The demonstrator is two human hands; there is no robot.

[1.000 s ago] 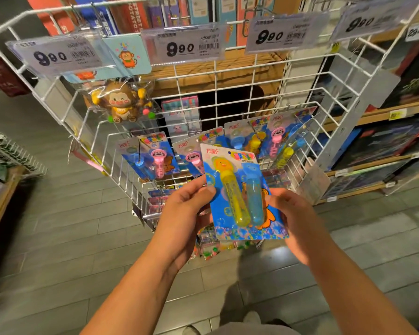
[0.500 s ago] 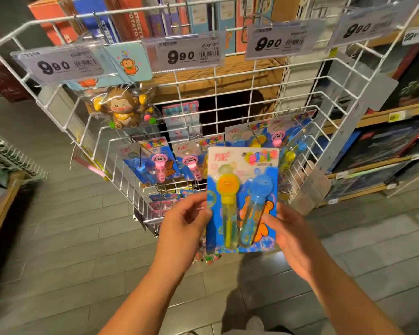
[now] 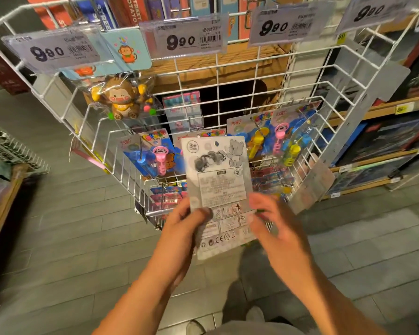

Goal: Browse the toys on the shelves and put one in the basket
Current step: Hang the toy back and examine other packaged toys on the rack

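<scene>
our left grip point(image 3: 188, 222) pinches the toy card point(image 3: 219, 189) at its lower left edge; our right grip point(image 3: 273, 222) is blurred beside it, so we cannot tell its hold. we judge the card light, thin and bendy: best held by both edges.

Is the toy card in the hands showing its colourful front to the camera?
No, the toy card shows its grey printed back, with a bear drawing and safety marks.

Wire rack point(image 3: 228, 76) and hanging toy cards point(image 3: 153, 153) ahead
</scene>
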